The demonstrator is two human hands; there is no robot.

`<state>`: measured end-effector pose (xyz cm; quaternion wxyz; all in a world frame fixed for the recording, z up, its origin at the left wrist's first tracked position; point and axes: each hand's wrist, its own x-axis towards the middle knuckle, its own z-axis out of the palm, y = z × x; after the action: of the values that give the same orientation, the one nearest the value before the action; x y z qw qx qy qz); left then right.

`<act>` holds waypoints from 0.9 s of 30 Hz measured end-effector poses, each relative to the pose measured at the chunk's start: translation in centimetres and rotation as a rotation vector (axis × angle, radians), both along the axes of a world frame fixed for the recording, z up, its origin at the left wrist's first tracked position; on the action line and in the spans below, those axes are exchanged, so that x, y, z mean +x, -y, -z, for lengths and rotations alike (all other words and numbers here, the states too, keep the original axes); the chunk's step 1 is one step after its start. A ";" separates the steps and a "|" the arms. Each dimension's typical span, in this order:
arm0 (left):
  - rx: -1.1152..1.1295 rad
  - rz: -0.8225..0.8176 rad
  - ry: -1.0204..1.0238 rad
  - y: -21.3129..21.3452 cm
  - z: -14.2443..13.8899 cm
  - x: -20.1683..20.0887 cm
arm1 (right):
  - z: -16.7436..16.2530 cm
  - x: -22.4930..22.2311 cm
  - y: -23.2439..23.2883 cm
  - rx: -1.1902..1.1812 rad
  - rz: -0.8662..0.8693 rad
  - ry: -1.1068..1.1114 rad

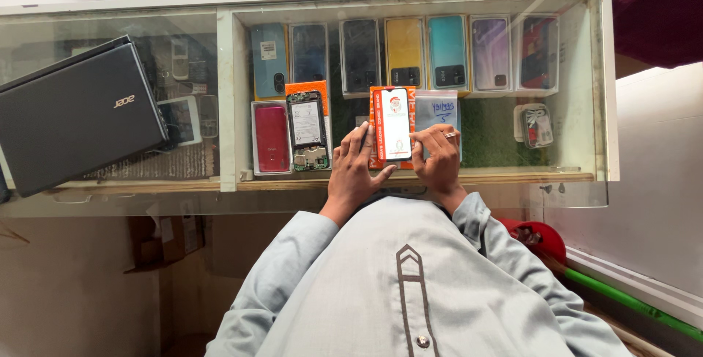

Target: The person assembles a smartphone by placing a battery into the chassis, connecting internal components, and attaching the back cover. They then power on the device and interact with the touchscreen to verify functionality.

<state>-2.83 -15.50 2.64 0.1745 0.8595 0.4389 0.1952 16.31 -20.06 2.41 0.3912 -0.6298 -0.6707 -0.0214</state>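
Person stands at a glass counter [512, 174], both hands up on top. Left hand [356, 169] lies w/ fingers spread, fingertips touching the left edge of a phone screen panel [396, 124]; thumb sits under its lower end. Right hand [438, 158] is curled at the panel's right edge, fingers bent over something small, can't tell what. The panel lies flat, white face up, on an orange box [376, 126] near the counter's front edge, approx. centre.

Just left of it: an opened phone [307, 131], back off, battery & board showing, resting on an orange pad. Beside that, a red phone [272, 137]. Behind the right hand, a clear plastic bag w/ a handwritten label [442, 112].

Far left on the counter, a closed dark laptop [73, 112], tilted. Under the glass, a row of phones [406, 53] in blue, black, yellow, teal, purple. A small packaged accessory [537, 125] sits further right, well apart from the hands.
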 end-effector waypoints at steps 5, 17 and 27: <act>0.017 0.002 0.008 0.1 0.1 -0.1 | -0.1 -0.1 -0.1 -0.006 0.000 -0.014; -0.077 -0.010 0.131 -0.3 0.1 0.1 | -0.2 -0.1 -0.6 -0.068 0.066 -0.115; -0.087 0.009 0.221 -0.9 0.0 0.7 | -0.2 -0.1 -0.8 -0.103 0.050 -0.082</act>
<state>-2.15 -14.62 2.62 0.2598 0.8263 0.4214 0.2687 16.24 -19.29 2.61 0.3847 -0.6661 -0.6383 0.0289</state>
